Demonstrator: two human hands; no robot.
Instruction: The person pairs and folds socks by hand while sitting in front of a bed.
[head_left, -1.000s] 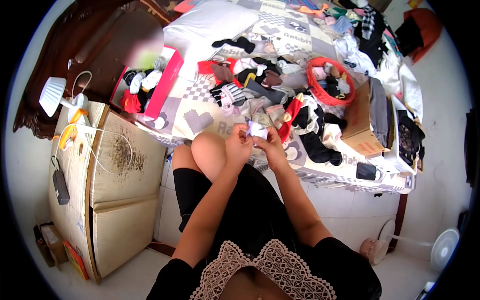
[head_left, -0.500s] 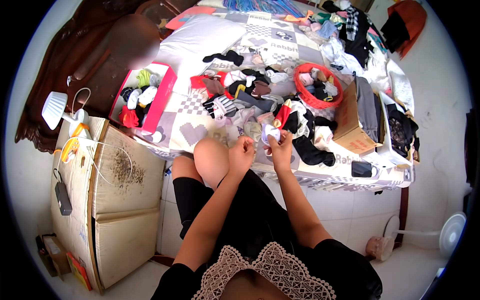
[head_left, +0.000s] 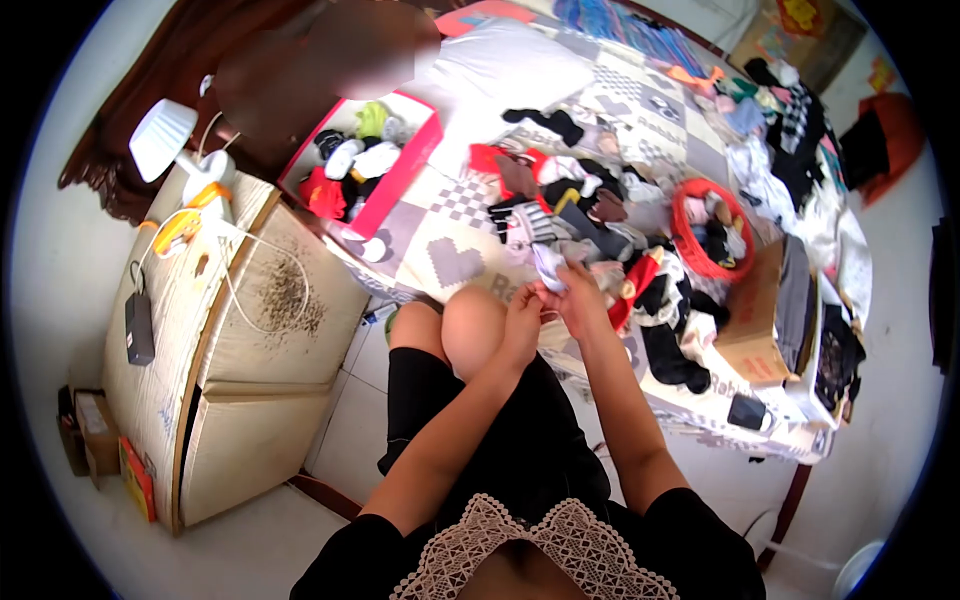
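My right hand (head_left: 582, 302) is closed on a small pale sock (head_left: 549, 264), white with lavender, rolled or bunched so its full shape does not show. Close beside it, my left hand (head_left: 521, 326) has its fingers pinched together, nearly touching the right fingertips; what lies in that pinch is too small to make out. Both hands are over the bed's edge, just beyond my knees. Past them spreads a heap of mixed socks (head_left: 590, 225). A red and yellow sock (head_left: 635, 288) and a black sock (head_left: 672, 358) lie right of my right hand.
A pink box (head_left: 395, 185) of rolled socks stands at the left. To the right are a red basket (head_left: 683, 243) with socks and a cardboard box (head_left: 752, 325) with dark cloth. A lamp (head_left: 165, 140) tops the cabinet (head_left: 270, 330). A dark flat object (head_left: 747, 411) lies near the bed's edge.
The view has turned, so the bed's things appear farther right. My hands have come closer together, the left moving toward the right, which still holds the pale sock.
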